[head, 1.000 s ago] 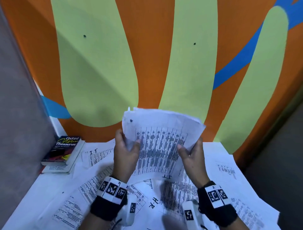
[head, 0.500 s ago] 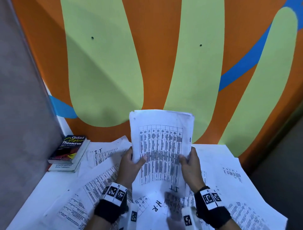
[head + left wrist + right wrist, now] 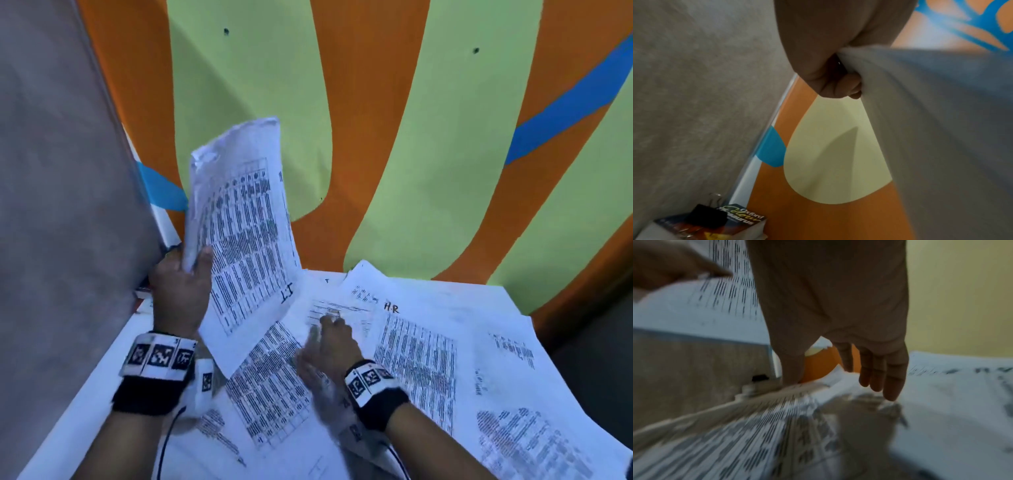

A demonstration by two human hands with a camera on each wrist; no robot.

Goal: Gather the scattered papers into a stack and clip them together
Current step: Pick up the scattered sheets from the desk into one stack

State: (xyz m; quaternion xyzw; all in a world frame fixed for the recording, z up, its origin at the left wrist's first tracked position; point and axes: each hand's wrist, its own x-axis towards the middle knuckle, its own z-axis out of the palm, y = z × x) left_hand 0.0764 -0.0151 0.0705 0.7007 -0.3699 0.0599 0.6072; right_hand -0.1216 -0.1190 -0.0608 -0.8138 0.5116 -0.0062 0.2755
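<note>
Now, step: the person is picking up more loose sheets to add to the pile.
Left hand [image 3: 180, 291]: it grips the stack of papers [image 3: 243, 219] by its left edge, fingers curled round it, holding it up above the desk.
Right hand [image 3: 330, 342]: its fingers are straight and spread, empty, low over the loose papers [image 3: 418, 349] on the table [image 3: 82, 401].
How to do it well: slide one sheet at a time onto the pile, then tap the edges even so no corner sticks out.
Clip: a black binder clip [image 3: 708, 216] sits on the thesaurus book [image 3: 745, 219] in the left corner.
In the way: the raised pile hides that corner; many sheets overlap, so two may lift together.
</note>
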